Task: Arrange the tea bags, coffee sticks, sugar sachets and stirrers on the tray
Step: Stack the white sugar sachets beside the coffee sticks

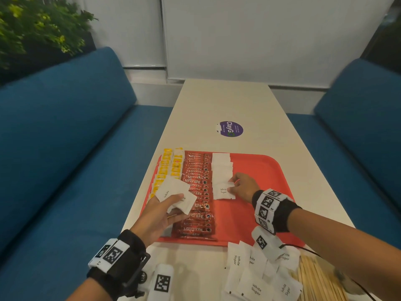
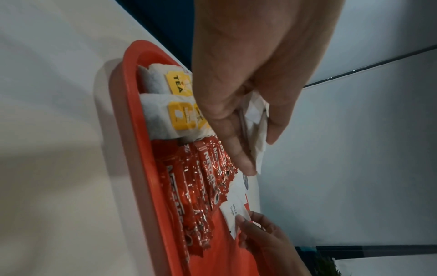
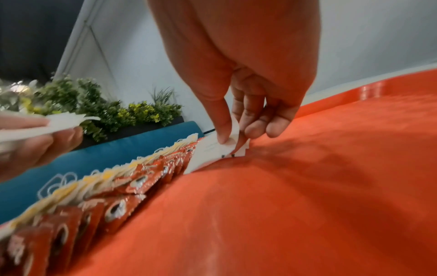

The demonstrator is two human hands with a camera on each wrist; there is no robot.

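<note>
A red tray is lying on a long pale table, with blue benches running along both sides. The tray's left edge is sitting close to the table's left edge. Along that left side, yellow-tagged tea bags are lining up in two columns, the outer one overhanging the tray's rim. Just beside them, red coffee sticks are filling a column from the far rim to the near rim. To their right, white sugar sachets are forming a shorter column starting at the far rim. The right half of the tray is showing bare red floor.

The right hand is pinching the nearest sachet between thumb and fingertips, at the near end of the sugar column, low on the tray floor. The left hand is hovering over the coffee sticks, its thumb and curled fingers gripping a small fan of spare sachets.

On the table in front of the tray's near rim, loose sugar sachets are lying in a heap, touching a bundle of wooden stirrers by the table's right edge. A round purple sticker is sitting beyond the tray.
</note>
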